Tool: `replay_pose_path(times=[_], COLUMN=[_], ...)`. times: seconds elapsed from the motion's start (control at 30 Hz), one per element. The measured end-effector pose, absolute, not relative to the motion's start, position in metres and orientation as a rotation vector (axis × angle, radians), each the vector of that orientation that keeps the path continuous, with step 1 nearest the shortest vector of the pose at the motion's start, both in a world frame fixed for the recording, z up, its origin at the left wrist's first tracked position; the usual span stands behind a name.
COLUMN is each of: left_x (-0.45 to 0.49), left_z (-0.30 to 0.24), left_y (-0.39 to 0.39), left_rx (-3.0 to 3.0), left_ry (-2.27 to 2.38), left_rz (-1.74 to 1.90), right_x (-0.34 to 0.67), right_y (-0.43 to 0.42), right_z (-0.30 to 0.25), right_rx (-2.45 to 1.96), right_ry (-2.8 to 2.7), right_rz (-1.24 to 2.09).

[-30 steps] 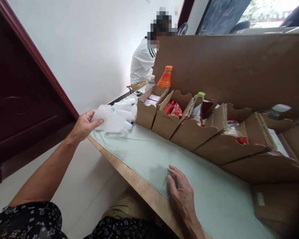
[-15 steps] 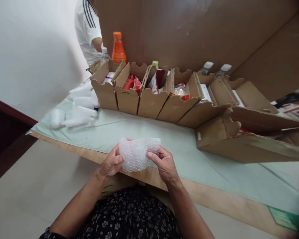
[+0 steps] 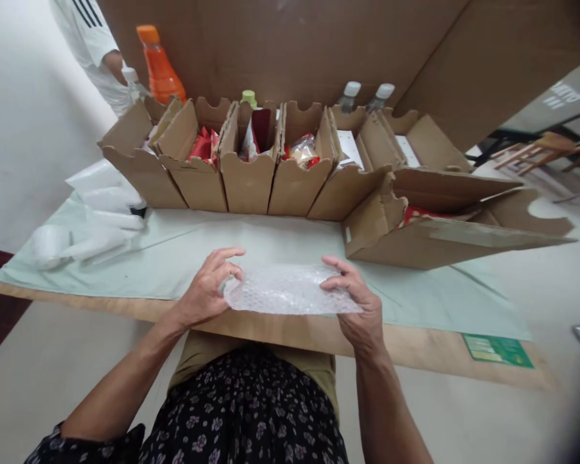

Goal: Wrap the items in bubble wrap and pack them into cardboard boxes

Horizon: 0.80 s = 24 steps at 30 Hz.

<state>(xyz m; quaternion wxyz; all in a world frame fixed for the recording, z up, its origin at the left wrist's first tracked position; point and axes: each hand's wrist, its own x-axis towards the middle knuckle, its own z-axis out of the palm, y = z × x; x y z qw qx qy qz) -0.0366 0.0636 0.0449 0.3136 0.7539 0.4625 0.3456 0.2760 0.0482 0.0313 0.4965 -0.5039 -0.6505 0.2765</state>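
Observation:
A clear piece of bubble wrap (image 3: 285, 290) stretches between my two hands above the table's front edge. My left hand (image 3: 210, 287) grips its left end, with the thumb low and the fingers curled over the top corner. At the right end, my right hand (image 3: 355, 296) pinches the wrap, thumb behind it and fingertips bent over its face. The wrap lies fairly flat, and no item shows inside it.
Cardboard bins (image 3: 251, 183) with red packets and white boxes line the table's back. Another bin (image 3: 415, 241) sits angled at right. White plastic pouches (image 3: 109, 219) lie at left on the green cloth (image 3: 198, 232). Behind stands an orange bottle (image 3: 159, 67), near a person's white sleeve (image 3: 94, 42).
The bubble wrap was bunched and shorter; now it is spread wider and flatter, with my hands farther apart. The view has turned right.

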Motion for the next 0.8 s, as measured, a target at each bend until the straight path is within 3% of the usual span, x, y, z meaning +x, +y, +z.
replay_pose_path(times=[0.23,0.53,0.63,0.8], left_x=[-0.052,0.001,0.035,0.043], left_z=[0.005,0.049,0.044,-0.008], left_y=[0.056,0.028,0.031,0.034], left_rx=[2.422,2.554,2.660,2.749], left_ry=[1.320,1.236,1.146,1.400], left_rz=[0.622,1.056,0.828,0.278], right_x=[0.325,0.335,0.281,0.227], right_y=[0.047,0.015,0.023,0.036], right_z=[-0.016,0.006,0.008,-0.020], right_rx=[-1.481,-1.606,-1.414,-1.417], right_ry=[-1.893,-1.759,-1.952,-2.230], right_rz=[0.263,0.011,0.127,0.306])
